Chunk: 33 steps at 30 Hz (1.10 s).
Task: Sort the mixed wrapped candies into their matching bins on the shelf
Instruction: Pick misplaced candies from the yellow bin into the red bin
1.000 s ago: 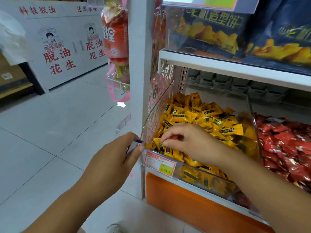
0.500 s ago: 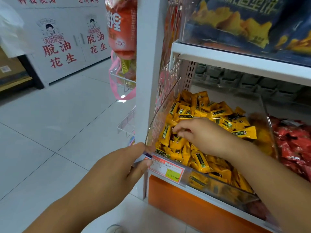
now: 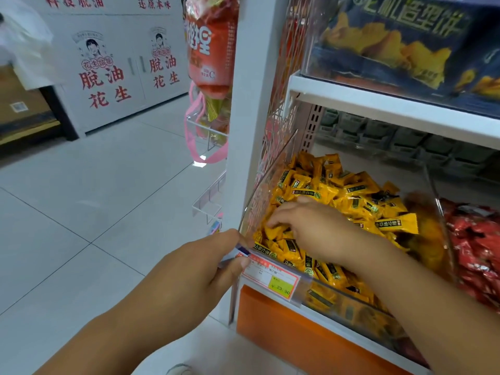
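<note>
Beside the shelf point(image 3: 251, 109), pale tiled floor point(image 3: 81, 212).

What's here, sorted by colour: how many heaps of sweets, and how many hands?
yellow heap: 1
red heap: 1
blue-and-white piece: 1
hands: 2, left hand pinching that piece, right hand in the yellow heap
total: 5

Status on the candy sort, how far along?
Done: the yellow candies showing look unmixed; red candies lie apart on the right. In hand: right hand digs in the yellow pile; left hand pinches a small blue-and-white item at the clear bin corner. Left: bin that item; deeper layers unseen.
</note>
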{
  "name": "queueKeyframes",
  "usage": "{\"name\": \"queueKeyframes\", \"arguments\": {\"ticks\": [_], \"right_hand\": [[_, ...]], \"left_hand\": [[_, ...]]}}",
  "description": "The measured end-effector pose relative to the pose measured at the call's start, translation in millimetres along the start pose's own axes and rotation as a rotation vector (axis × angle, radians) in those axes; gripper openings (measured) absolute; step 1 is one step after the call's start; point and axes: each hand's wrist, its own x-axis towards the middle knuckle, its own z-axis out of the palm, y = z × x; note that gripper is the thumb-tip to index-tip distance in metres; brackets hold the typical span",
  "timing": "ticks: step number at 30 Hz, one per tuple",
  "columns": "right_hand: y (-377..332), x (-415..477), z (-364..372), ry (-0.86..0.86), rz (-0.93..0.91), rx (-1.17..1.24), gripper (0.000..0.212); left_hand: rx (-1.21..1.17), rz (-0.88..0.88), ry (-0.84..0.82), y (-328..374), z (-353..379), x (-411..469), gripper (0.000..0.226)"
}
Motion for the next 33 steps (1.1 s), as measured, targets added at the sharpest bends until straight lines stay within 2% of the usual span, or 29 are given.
{"name": "queueKeyframes", "arguments": {"ticks": [2, 4, 6, 9, 12, 16, 22, 25, 28, 33], "right_hand": [[8.5, -6.5, -20.5, -0.056, 0.194, -0.098, 0.052], [21.4, -16.3, -37.0, -0.101, 0.305, -0.178, 0.046], [29.7, -22.5, -42.2, -0.079, 0.27, -0.275, 0.044], [18.7, -16.0, -31.3, 0.046, 0.13, -0.014, 0.038], [4.2, 2.5, 1.7, -0.02, 0.054, 0.023, 0.039], [18.2, 22.0, 28.8, 0.07, 0.076, -0.086, 0.042], [7.8, 22.0, 28.7, 0.062, 0.102, -0.238, 0.03], [6.0, 22.2, 27.3, 0.055, 0.13, -0.234, 0.028], [6.8, 22.9, 27.6, 0.116, 0.136, -0.212, 0.026], [13.7, 19.5, 17.8, 0.092, 0.144, 0.001, 0.019]], "left_hand": [[-0.021, -0.011, -0.012, 0.7, -1.6, -0.5, 0.023], [-0.03, -0.001, -0.011, 2.1, -2.5, 0.0, 0.021], [-0.031, -0.005, -0.019, 3.3, -2.3, 1.8, 0.021], [-0.04, -0.007, -0.035, 5.2, -0.5, 5.0, 0.018], [-0.045, -0.004, -0.035, 5.2, -0.5, 5.7, 0.019], [-0.057, 0.004, -0.035, 4.4, -0.8, 4.8, 0.02], [-0.107, -0.004, -0.052, 6.0, -2.2, 4.7, 0.016], [-0.131, -0.014, -0.062, 6.8, -2.7, 3.4, 0.013], [-0.134, -0.003, -0.061, 7.9, -3.4, 4.4, 0.013], [-0.122, 0.011, -0.039, 7.5, -2.9, 6.0, 0.015]]}}
